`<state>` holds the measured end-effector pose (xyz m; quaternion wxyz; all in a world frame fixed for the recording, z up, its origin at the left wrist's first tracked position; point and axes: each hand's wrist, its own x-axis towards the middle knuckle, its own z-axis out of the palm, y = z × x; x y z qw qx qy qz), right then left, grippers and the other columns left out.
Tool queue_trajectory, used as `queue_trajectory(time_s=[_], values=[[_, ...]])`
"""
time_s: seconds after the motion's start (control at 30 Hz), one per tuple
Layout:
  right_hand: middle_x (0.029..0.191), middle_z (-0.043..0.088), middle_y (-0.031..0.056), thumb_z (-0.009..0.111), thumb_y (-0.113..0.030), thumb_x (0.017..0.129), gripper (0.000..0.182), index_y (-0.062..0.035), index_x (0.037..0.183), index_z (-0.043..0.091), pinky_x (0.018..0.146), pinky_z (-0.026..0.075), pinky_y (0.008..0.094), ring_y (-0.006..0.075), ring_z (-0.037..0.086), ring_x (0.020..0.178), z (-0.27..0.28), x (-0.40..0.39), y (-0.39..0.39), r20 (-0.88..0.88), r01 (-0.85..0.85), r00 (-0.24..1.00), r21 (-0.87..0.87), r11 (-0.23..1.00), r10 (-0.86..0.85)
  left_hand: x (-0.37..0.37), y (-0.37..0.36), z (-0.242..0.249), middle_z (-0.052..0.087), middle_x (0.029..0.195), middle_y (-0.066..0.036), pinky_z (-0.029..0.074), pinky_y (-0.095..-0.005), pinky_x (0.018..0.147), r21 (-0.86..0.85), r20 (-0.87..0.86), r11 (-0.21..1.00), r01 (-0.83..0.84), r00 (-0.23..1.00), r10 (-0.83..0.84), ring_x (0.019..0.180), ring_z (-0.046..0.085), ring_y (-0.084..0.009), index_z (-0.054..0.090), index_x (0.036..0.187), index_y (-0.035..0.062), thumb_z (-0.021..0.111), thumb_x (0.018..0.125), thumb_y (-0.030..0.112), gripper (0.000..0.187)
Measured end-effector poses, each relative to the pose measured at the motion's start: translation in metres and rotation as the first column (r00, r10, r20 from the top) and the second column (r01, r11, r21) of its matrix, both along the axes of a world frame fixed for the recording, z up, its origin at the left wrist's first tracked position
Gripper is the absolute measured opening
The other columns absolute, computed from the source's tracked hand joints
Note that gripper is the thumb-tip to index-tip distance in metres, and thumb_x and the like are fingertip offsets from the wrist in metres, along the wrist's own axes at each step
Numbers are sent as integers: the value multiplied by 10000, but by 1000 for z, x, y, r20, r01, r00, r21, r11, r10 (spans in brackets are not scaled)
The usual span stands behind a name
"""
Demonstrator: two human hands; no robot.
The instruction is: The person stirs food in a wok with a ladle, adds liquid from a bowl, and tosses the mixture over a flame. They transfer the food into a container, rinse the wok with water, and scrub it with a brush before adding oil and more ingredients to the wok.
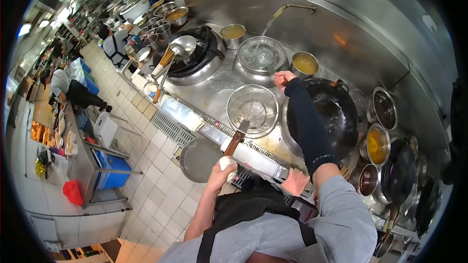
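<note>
My left hand is closed around a bunched white cloth in front of my body. Just above it ends the wooden handle of a round wire-mesh strainer, which lies on the steel stove top. My right hand, arm stretched forward in a dark sleeve, has its fingers closed near the rim of a metal basin of water. I cannot tell what those fingers hold. A thin stream of water runs from a wall tap into the basin. Under my right forearm sits a large black wok.
Pots of yellow liquid flank the basin. A second wok carries a perforated ladle at the left. Bowls of sauce crowd the right side. A grey pan hangs by the front edge. Other people work at the far left.
</note>
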<state>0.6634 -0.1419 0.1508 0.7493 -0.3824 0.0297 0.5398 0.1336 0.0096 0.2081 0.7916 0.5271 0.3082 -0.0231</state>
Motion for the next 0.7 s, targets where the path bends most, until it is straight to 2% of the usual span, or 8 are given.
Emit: queue_trajectory(time_s=[0.07, 0.1, 0.27, 0.4, 0.43, 0.6, 0.63, 0.7], values=[[696, 507, 36, 663, -82, 937, 196, 85, 965, 564, 440, 436, 228, 92, 495, 526, 59, -68, -23, -319, 317, 911, 129, 940, -263, 4, -5, -3, 671, 971, -76, 601, -308, 617, -24, 28, 998, 62, 998, -62, 773, 693, -164, 548, 1274, -13, 734, 937, 102, 402], [745, 510, 40, 682, -9, 914, 340, 145, 1128, 467, 417, 395, 181, 80, 490, 526, 53, -84, -30, -312, 385, 896, 188, 904, -316, 5, -8, -5, 699, 964, -69, 586, -298, 630, -38, 73, 996, 79, 994, -77, 764, 704, -166, 594, 1216, -11, 740, 928, 78, 335], [767, 513, 41, 588, -107, 1005, 269, 86, 1178, 518, 398, 371, 204, 63, 451, 519, 70, -165, -110, -311, 419, 896, 354, 836, -317, 13, -13, -16, 717, 986, -78, 580, -300, 719, -1, 62, 979, 205, 977, -204, 816, 707, -163, 652, 1134, -18, 743, 934, 122, 261], [780, 519, 0, 591, -119, 1012, 218, 29, 1171, 566, 391, 304, 201, 32, 413, 508, 139, -238, -181, -11, 455, 887, 181, 872, -461, 22, -12, -31, 724, 986, -83, 578, -297, 765, -68, 71, 961, 268, 962, -263, 856, 709, -165, 665, 1122, -18, 714, 959, 172, 255], [779, 516, -3, 608, -121, 1008, 211, 24, 1158, 573, 393, 298, 201, 25, 406, 505, 154, -255, -197, 33, 498, 864, 103, 861, -503, 25, -12, -33, 718, 1064, -130, 589, -322, 771, -106, 86, 949, 298, 953, -290, 952, 732, -230, 613, 1226, -41, 657, 993, 197, 336], [737, 510, -7, 618, -107, 980, 134, 17, 1025, 594, 405, 282, 212, 32, 395, 502, 173, -301, -253, 76, 593, 803, -203, 779, -591, 48, -35, -31, 705, 1107, -141, 605, -350, 761, -294, 72, 857, 423, 904, -421, 948, 736, -253, 592, 1270, -20, 595, 1043, 365, 447], [719, 503, -10, 620, -106, 973, 124, 15, 993, 599, 405, 280, 216, 35, 389, 497, 170, -308, -259, 97, 602, 793, -276, 750, -601, 54, -46, -28, 706, 1112, -140, 605, -353, 765, -315, 96, 830, 461, 885, -455, 955, 736, -253, 585, 1287, -16, 586, 1047, 372, 456], [654, 541, 37, 642, -118, 934, 158, 16, 864, 598, 401, 345, 262, 104, 490, 497, 163, -329, -257, 310, 554, 832, -495, 669, -460, 68, -68, -27, 713, 1144, -140, 602, -374, 812, -327, 155, 763, 558, 828, -539, 1002, 729, -260, 553, 1343, -8, 549, 1060, 408, 503]])
